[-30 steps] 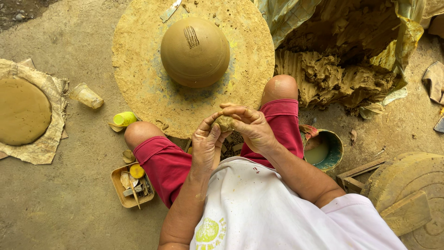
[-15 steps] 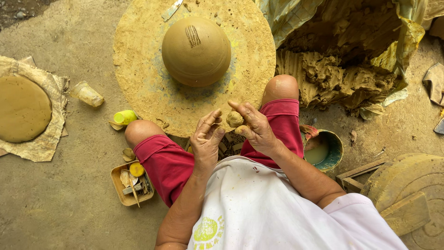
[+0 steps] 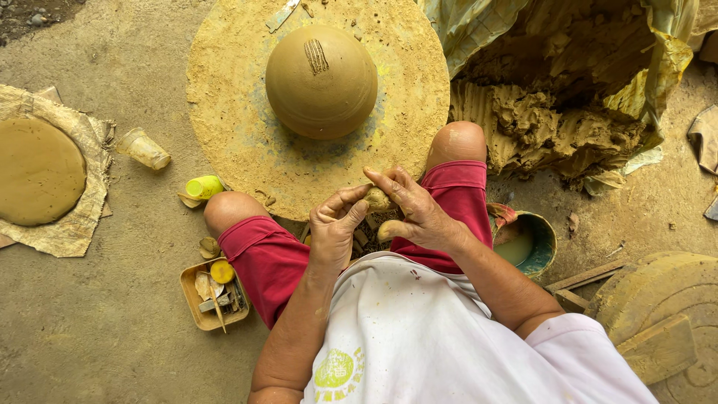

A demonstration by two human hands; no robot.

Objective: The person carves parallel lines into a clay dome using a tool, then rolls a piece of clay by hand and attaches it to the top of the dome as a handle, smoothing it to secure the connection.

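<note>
Two hands meet over the person's lap, between the knees, with a small lump of clay (image 3: pixel 376 199) caught between them. The left hand (image 3: pixel 336 224) curls its fingers (image 3: pixel 345 200) against the near-left side of the lump, thumb pressed toward it, while the right hand (image 3: pixel 415 209) wraps over the lump from the right, its fingers (image 3: pixel 389 179) laid across the top and far side; both hands are closed on the lump, which shows only as a rounded brown knob in the gap between the fingertips. Just beyond the hands lies a large round clay-smeared wheel (image 3: pixel 224 97) on the floor, and on its middle sits a smooth clay dome (image 3: pixel 321 82) with a small patch of scored lines near the top, well apart from the lump. A heap of raw clay (image 3: pixel 553 120) wrapped in plastic sheet lies to the right of the wheel. Near the right knee stands a bucket (image 3: pixel 546 239) holding cloudy water. By the left knee sit a small tray of tools (image 3: pixel 213 295) and a yellow cup (image 3: pixel 203 186), and a flat clay disc (image 3: pixel 37 172) rests on cloth at the far left.
</note>
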